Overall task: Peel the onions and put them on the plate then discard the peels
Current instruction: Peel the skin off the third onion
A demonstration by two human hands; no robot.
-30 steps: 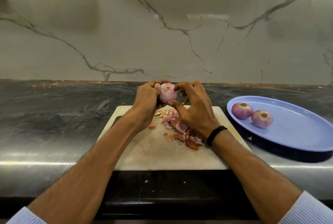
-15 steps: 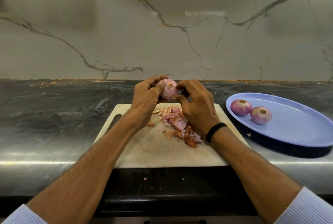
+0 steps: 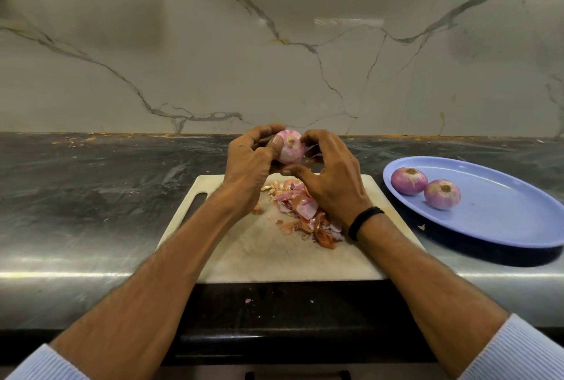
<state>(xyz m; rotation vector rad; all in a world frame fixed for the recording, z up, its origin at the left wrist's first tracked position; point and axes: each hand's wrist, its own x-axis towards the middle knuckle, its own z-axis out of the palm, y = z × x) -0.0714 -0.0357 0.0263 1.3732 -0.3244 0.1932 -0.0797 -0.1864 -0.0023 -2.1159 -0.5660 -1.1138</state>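
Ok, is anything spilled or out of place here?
Yes, minor: a few peel scraps lie on the dark counter edge in front of the cutting board, off the peel pile; another scrap lies by the plate.

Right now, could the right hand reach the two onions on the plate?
Probably yes: nothing stands between the right hand and the plate with its two peeled onions, though it grips a third onion.

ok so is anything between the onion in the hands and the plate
Nothing visible: only bare counter lies between the held onion and the plate. Two peeled onions sit at its left end, with bare plate beside them.
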